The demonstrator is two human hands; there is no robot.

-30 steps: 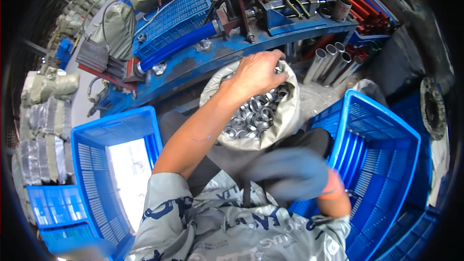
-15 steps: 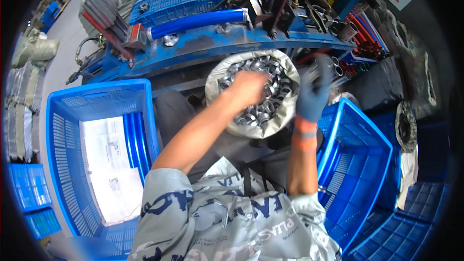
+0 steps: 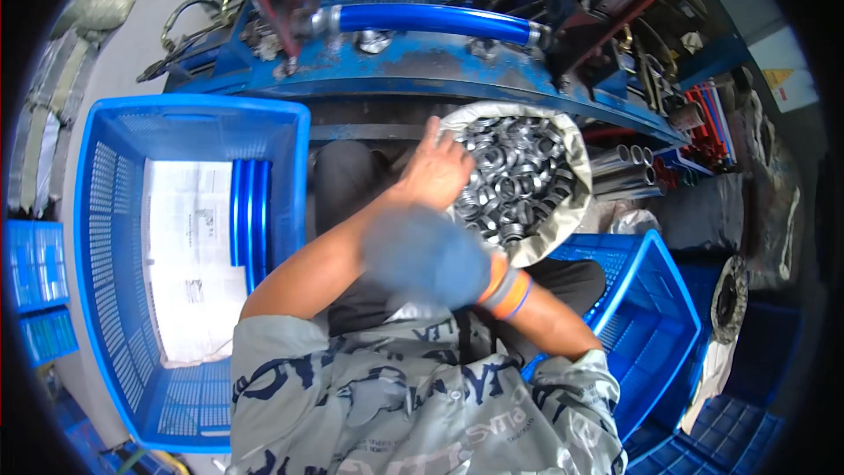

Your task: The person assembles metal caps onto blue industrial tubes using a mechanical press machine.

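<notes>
At the near rim of the white sack of shiny metal rings, my bare left hand rests, grip spread; my blue-gloved right hand blurs below, grip unclear.

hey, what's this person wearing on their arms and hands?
The left hand is bare. The right hand wears a blue-grey glove, blurred, with an orange and blue cuff. Both arms have short grey sleeves with dark blue lettering.

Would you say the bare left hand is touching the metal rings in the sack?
Touching: the head view shows the left hand resting on the metal rings at the sack edge.
</notes>
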